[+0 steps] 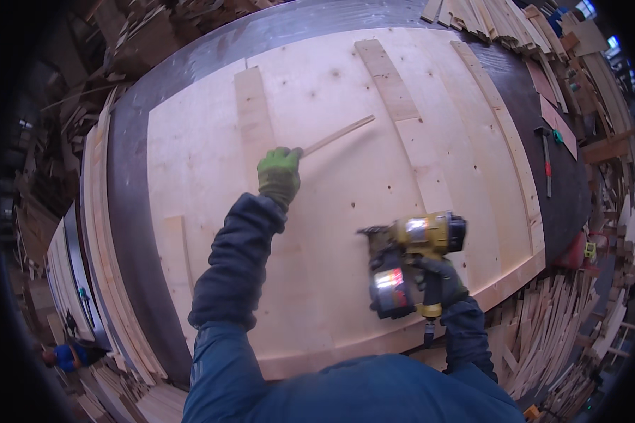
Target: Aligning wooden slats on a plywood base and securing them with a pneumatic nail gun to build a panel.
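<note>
My left hand (279, 171), in a green glove, is closed round one end of a thin wooden strip (340, 135). The strip points up and to the right above a large pale plywood panel (324, 254). In my right hand (446, 279), which wears a dark glove, is a yellow and black nail gun (422, 233), held by its handle over the right part of the panel. An air fitting shows at the foot of that handle. Flat boards lie across the panel, among them one left of the middle (252, 106) and one right of the middle (388, 81).
The panel rests on a dark table (128, 151). A hammer (546, 158) with a red and black handle lies at its right side. Wood strips are piled at the far right (483, 17) and near right (543, 331). Another person (69, 356) is at the lower left.
</note>
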`<state>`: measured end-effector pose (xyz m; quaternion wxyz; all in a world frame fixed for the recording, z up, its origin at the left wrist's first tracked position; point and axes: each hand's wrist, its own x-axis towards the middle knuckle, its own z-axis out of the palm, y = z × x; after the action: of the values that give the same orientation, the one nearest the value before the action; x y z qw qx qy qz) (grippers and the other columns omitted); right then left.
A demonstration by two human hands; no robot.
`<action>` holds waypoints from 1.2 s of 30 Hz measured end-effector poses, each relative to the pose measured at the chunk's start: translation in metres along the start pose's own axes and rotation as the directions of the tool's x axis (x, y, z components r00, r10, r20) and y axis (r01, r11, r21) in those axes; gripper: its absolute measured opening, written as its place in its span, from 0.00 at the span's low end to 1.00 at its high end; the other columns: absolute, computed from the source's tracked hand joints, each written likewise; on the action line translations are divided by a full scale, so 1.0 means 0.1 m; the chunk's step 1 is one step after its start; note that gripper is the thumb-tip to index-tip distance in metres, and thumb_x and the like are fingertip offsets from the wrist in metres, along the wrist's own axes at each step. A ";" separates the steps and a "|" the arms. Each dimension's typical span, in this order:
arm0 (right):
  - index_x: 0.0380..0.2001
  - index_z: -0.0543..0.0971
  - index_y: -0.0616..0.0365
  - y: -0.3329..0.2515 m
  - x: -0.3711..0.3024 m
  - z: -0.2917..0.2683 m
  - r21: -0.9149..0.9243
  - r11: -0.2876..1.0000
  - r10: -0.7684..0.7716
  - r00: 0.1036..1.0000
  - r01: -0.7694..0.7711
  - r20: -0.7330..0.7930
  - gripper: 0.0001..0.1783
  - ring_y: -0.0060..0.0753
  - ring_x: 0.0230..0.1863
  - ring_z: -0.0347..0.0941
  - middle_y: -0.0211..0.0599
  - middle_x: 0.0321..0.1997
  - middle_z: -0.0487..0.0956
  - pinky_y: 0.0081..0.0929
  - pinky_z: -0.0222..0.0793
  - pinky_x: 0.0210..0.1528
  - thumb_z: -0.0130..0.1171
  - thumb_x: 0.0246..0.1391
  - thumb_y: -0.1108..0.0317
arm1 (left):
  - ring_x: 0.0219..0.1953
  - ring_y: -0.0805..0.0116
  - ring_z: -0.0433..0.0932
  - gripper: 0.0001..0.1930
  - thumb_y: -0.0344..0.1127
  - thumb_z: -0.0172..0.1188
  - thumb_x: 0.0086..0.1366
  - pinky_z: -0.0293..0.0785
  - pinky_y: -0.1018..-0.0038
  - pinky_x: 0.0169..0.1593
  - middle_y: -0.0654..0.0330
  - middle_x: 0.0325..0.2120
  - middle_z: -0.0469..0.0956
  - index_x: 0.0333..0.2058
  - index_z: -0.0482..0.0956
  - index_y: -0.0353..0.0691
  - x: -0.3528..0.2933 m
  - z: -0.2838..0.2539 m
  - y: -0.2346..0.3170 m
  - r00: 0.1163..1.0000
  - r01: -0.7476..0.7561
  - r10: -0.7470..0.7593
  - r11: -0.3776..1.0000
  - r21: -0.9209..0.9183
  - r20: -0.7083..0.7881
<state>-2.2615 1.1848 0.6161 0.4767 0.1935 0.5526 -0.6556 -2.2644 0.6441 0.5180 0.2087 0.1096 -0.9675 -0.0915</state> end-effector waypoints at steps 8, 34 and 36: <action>0.76 0.86 0.65 -0.05 0.57 -0.04 -0.124 0.992 0.035 0.994 -0.021 0.108 0.30 0.35 0.54 0.95 0.44 0.62 0.96 0.37 0.94 0.60 0.72 0.80 0.59 | 0.57 0.46 0.89 0.18 0.31 0.69 0.72 0.87 0.48 0.59 0.58 0.52 0.91 0.57 0.96 0.55 0.95 1.01 -0.33 0.995 -0.043 0.046 0.998 -0.035 0.091; 0.61 0.94 0.69 -2.20 2.07 1.03 -0.913 0.196 -0.499 0.838 0.357 0.220 0.23 0.33 0.45 0.92 0.48 0.47 0.97 0.41 0.88 0.54 0.74 0.84 0.55 | 0.94 0.20 0.55 0.72 0.73 0.80 0.68 0.51 0.37 0.96 0.23 0.92 0.58 0.95 0.58 0.31 -0.01 0.28 -1.25 0.703 0.653 -0.648 0.752 0.095 0.294; 0.70 0.91 0.66 -2.24 2.81 0.94 -0.950 0.004 -0.698 0.681 0.313 0.222 0.31 0.45 0.56 0.93 0.55 0.58 0.96 0.46 0.88 0.61 0.76 0.82 0.49 | 0.94 0.20 0.55 0.70 0.74 0.78 0.70 0.52 0.37 0.96 0.24 0.92 0.59 0.95 0.59 0.32 -0.02 0.32 -1.20 0.731 0.624 -0.633 0.771 0.124 0.256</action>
<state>-2.5558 0.9687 0.5468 0.1174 -0.2518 0.9240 -0.2628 -2.2558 0.5340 0.4622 0.0233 0.4188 -0.8941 -0.1568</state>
